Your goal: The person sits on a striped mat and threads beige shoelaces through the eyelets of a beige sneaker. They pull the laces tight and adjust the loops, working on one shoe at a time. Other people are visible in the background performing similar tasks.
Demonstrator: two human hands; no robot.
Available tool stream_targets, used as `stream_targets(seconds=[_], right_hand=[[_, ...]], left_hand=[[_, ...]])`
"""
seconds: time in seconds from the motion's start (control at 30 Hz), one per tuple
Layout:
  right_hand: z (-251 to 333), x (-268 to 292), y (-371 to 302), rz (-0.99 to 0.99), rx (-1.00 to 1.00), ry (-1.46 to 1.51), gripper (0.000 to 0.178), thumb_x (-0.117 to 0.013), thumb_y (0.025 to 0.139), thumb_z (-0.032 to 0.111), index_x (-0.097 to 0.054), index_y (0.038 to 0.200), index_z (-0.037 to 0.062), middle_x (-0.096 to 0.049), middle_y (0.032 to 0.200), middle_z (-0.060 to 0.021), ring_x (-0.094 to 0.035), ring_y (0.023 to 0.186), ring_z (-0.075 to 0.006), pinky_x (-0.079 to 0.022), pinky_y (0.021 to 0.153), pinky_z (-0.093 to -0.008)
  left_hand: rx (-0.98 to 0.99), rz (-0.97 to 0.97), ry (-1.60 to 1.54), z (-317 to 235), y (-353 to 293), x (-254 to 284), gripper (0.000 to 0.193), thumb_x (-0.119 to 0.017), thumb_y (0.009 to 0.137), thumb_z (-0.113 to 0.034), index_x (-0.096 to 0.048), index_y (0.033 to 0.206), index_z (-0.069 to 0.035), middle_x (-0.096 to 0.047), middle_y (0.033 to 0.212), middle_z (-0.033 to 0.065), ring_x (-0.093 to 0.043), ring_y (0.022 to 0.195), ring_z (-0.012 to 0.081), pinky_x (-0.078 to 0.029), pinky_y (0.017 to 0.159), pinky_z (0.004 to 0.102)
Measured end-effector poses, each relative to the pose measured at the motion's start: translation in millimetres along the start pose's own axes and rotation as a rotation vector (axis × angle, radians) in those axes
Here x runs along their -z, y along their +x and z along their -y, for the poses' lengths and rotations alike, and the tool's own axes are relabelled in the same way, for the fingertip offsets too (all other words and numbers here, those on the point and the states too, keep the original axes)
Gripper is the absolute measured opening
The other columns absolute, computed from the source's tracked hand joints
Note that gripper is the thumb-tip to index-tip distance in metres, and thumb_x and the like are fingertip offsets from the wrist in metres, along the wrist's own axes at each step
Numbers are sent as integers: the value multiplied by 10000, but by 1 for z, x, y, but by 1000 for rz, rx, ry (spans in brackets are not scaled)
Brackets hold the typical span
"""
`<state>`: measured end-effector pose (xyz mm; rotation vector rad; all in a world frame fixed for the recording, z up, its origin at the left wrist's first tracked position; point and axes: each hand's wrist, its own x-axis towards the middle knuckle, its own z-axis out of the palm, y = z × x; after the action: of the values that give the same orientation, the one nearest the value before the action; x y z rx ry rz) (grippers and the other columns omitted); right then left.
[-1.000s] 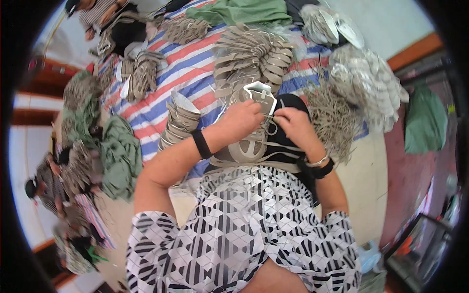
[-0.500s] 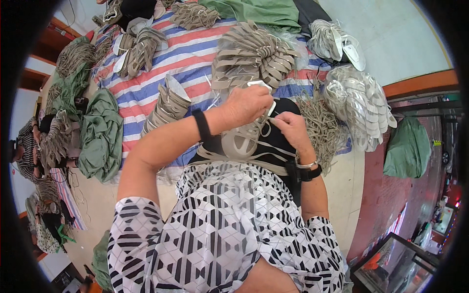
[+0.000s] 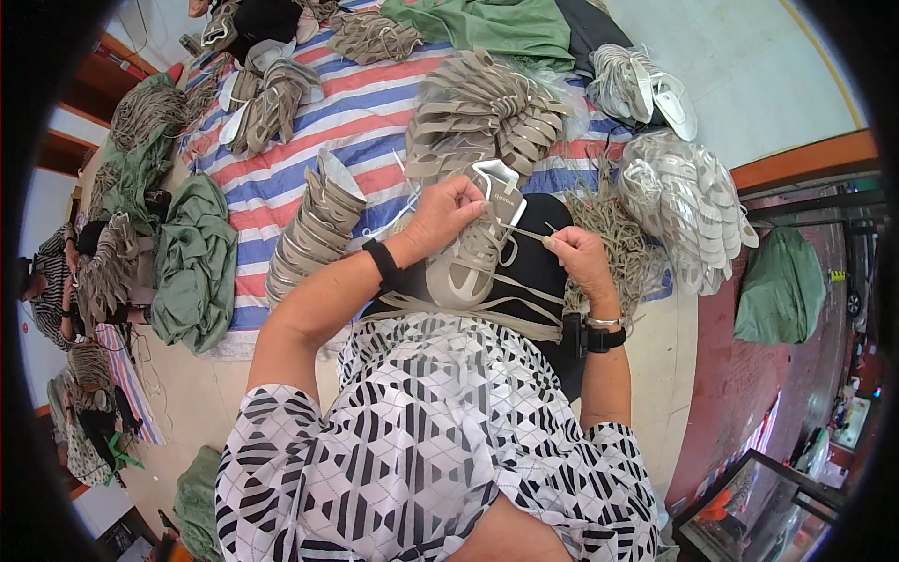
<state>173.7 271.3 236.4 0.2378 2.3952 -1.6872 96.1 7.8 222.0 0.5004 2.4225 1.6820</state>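
The beige shoe upper (image 3: 461, 260) rests on black cloth (image 3: 536, 210) over the person's lap, between the two hands, its rounded toe turned toward the person's body and its tongue (image 3: 506, 199) and white-lined opening pointing away. The left hand (image 3: 440, 215) lies against the upper's left side, near the tongue, its bent fingertips reaching the lacing area; its own fingers hide what lies between them, so I cannot tell whether they pinch the material, a strand or nothing. The right hand (image 3: 584, 258) is off the upper, apart from its right edge, with thumb and forefinger pinched on a thin lace (image 3: 528, 232) that runs nearly straight from the lacing area to those fingertips. The upper is thus left of the right-hand grip and just beside the left fingertips. A loop of lace hangs on the upper's right side, below the stretched strand. A tangled heap of laces (image 3: 613, 239) lies just right of the right hand, a stack of nested uppers (image 3: 314, 229) stands left of the left hand, and a larger heap of uppers (image 3: 482, 112) sits beyond the tongue on a striped sheet (image 3: 370, 117).
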Motion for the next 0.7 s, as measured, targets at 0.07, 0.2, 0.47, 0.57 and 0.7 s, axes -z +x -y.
stream_targets(seconds=[0.07,0.2,0.47,0.57,0.7], right_hand=[[1,1,0,9,-36,-102,219,-655,854,213,-618,721,42,-496,576,34,-428,513,-53,-350,476,-238],[6,-2,-7,9,45,30,200,-654,851,164,-594,702,44,-479,587,51,-421,521,-46,-321,463,-229],[4,-3,-7,12,-74,183,153,-695,839,178,-644,792,41,-499,569,61,-384,428,-16,-264,391,-182],[4,-1,-9,19,-67,194,159,-698,836,176,-644,784,36,-497,572,63,-385,435,-16,-266,397,-186],[5,-4,-8,1,-78,149,167,-701,830,168,-636,753,34,-488,586,72,-377,456,-15,-263,416,-191]], left_hand=[[-46,-23,-24,5,-2,-7,100,-661,833,-111,-602,836,-31,-559,706,-13,-488,655,70,-444,613,245],[-328,-122,143,2,-11,-7,147,-647,825,-136,-531,851,-51,-500,803,100,-530,713,249,-445,640,351],[-473,-64,325,-12,-17,7,184,-679,813,-177,-528,866,-87,-508,815,77,-573,713,276,-465,579,375],[-527,-60,351,-11,-18,9,195,-682,814,-187,-521,865,-89,-502,815,73,-572,712,267,-465,574,368],[-581,-81,379,-8,-18,11,205,-684,813,-193,-513,854,-87,-497,805,73,-567,708,259,-464,566,365]])
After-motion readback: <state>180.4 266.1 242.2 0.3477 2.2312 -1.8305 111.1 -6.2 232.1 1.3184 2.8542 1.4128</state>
